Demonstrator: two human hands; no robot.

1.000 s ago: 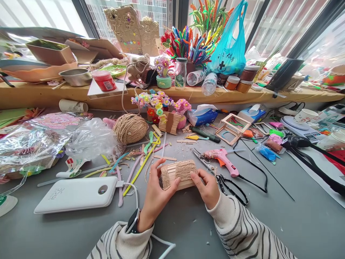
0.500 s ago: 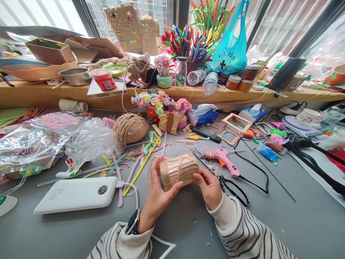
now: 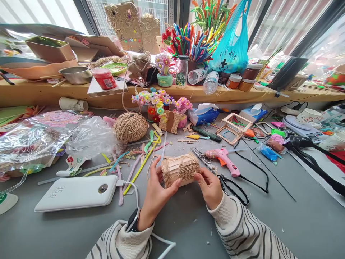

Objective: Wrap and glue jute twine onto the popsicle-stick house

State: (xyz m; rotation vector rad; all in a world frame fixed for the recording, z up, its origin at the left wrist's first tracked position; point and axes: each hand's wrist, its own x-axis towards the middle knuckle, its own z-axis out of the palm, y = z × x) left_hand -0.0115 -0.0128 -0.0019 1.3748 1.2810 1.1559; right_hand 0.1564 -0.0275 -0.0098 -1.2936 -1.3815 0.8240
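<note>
Between my two hands, above the grey table, is a small cylinder of wooden craft sticks wrapped with twine (image 3: 189, 169). Bands of twine circle both its ends, and bare pale sticks show between them. My left hand (image 3: 157, 192) grips the left end, thumb along the lower side and fingers behind. On the right end, my right hand (image 3: 208, 185) pinches with the thumb in front; its other fingers are partly hidden. A ball of twine (image 3: 130, 127) rests farther back on the left. Just right of my hands lie a pink glue gun (image 3: 222, 160) and black-handled scissors (image 3: 234, 190).
At the left lies a white power bank (image 3: 77, 194) with a cable running near my left wrist. Pipe cleaners (image 3: 142, 165) are strewn behind it. A wooden stick frame (image 3: 234, 127) stands at the back right. Along the back, a ledge (image 3: 151, 94) carries jars, bottles and a blue bag (image 3: 230, 46).
The twine-wrapped cylinder has shifted very slightly to the right in my hands. Both hands keep nearly the same grip.
</note>
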